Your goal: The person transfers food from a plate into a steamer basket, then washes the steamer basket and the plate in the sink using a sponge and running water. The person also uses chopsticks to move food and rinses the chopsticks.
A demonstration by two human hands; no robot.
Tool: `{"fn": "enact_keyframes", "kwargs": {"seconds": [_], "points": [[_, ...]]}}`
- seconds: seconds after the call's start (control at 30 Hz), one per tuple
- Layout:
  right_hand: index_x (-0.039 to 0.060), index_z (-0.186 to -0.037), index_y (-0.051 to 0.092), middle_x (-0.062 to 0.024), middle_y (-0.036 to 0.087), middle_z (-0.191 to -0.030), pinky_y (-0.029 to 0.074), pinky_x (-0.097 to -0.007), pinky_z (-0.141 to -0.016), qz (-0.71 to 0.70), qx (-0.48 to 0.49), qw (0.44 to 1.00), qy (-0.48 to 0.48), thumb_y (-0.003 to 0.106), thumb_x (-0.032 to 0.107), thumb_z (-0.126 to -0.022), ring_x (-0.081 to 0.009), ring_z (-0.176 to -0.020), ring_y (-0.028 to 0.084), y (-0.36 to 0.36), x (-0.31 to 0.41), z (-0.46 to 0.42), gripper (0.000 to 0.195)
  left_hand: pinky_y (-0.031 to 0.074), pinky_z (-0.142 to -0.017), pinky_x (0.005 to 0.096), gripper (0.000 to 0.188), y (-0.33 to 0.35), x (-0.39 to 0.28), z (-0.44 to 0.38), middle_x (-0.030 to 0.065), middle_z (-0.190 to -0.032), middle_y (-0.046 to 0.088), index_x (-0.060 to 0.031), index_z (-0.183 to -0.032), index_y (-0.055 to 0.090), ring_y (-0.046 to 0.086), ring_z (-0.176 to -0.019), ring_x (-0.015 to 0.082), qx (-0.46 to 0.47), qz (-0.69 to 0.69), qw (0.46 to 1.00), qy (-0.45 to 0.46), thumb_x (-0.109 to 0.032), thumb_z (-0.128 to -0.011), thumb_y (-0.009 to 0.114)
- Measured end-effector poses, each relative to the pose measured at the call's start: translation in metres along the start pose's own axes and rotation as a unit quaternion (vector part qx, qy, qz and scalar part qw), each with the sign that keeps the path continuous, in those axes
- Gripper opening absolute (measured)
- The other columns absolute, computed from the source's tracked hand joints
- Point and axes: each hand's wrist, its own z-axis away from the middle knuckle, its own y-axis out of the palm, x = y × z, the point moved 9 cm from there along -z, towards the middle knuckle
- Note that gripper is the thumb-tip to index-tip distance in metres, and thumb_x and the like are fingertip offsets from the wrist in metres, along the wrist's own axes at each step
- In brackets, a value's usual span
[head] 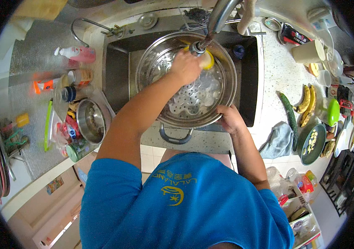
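Observation:
A steel steamer pot (233, 81) with a perforated, scalloped steamer plate (195, 96) inside stands in the dark sink (118, 71). My left hand (185, 68) reaches into it near the far side, its fingers on a yellow-and-white scrubbing pad (208, 60) against the inner wall. The faucet head (197, 48) partly hides those fingertips. With my right hand (231, 118) I grip the near right rim of the pot. A dark-gripped loop handle (176, 138) sticks out over the sink's near edge.
At left are a pink pump bottle (83, 54), jars and a steel bowl (91, 121). On the right counter lie a cucumber (289, 112), bananas (307, 105), a grey cloth (278, 140) and a green pan (304, 149) with pale pieces. A thin curved tap (77, 28) stands behind left.

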Motion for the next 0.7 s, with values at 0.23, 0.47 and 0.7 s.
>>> {"fn": "enact_keyframes", "kwargs": {"seconds": [0.23, 0.47, 0.7], "points": [[0.0223, -0.131, 0.014, -0.0153, 0.045, -0.113, 0.056, -0.0379, -0.054, -0.006, -0.078, 0.992, -0.103, 0.043, -0.005, -0.071, -0.029, -0.084, 0.06, 0.012, 0.009, 0.012, 0.072, 0.041, -0.089, 0.038, 0.028, 0.041, 0.081, 0.069, 0.0106, -0.109, 0.062, -0.0049, -0.103, 0.065, 0.056, -0.106, 0.0239, 0.22, 0.031, 0.913, -0.343, -0.021, -0.083, 0.054], [0.0036, -0.127, 0.027, -0.0141, 0.055, -0.103, 0.054, -0.0435, -0.076, 0.029, -0.078, 0.997, -0.003, 0.048, -0.001, -0.073, -0.0264, -0.088, 0.06, 0.014, -0.023, 0.01, 0.059, 0.044, -0.087, 0.0361, 0.029, 0.032, 0.087, 0.048, 0.0135, -0.113, 0.06, -0.0024, -0.104, 0.063, 0.056, -0.106, 0.0276, 0.059, 0.04, 0.945, -0.319, -0.015, -0.081, 0.052], [-0.0054, -0.1, 0.051, -0.0123, 0.061, -0.09, 0.055, -0.0399, -0.07, 0.026, -0.001, 1.0, -0.006, 0.05, -0.004, -0.073, -0.0237, -0.076, 0.062, 0.004, 0.0, -0.012, 0.027, 0.038, -0.096, 0.0391, 0.024, 0.018, -0.052, 0.018, 0.0085, -0.104, 0.059, -0.0074, -0.096, 0.064, 0.051, -0.108, 0.027, -0.173, 0.104, 0.956, 0.214, -0.001, -0.075, 0.053]]}}
